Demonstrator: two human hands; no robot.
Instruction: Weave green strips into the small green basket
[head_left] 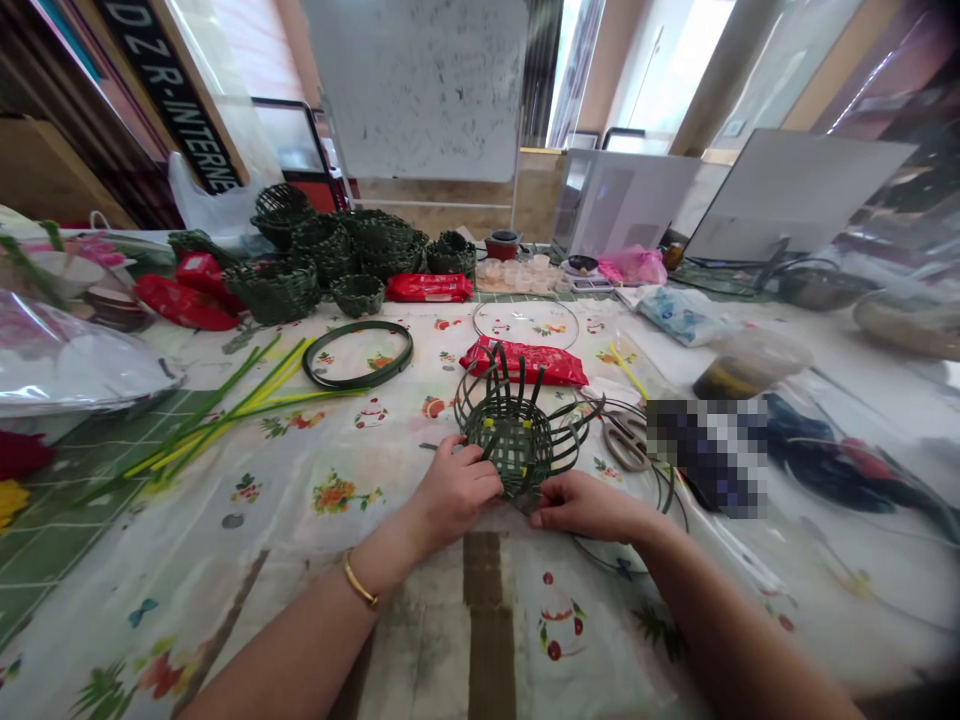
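A small dark green woven basket (517, 450) sits on the table in front of me, with loose strip ends standing up and curling outward round its rim. Yellow bits mark the corners of its woven base. My left hand (459, 488) grips its near left side, fingers bent over the wall. At the near right edge, my right hand (581, 505) is closed in a pinch on a dark green strip of the weave. Dark strips trail from there to the right, past the scissors (626, 440).
A coiled green strip (358, 378) and yellow-green strips (225, 420) lie to the left. Behind the basket is a red packet (525, 362). Finished woven baskets (360, 245) are stacked at the back left. A plastic container (742, 365) stands at the right.
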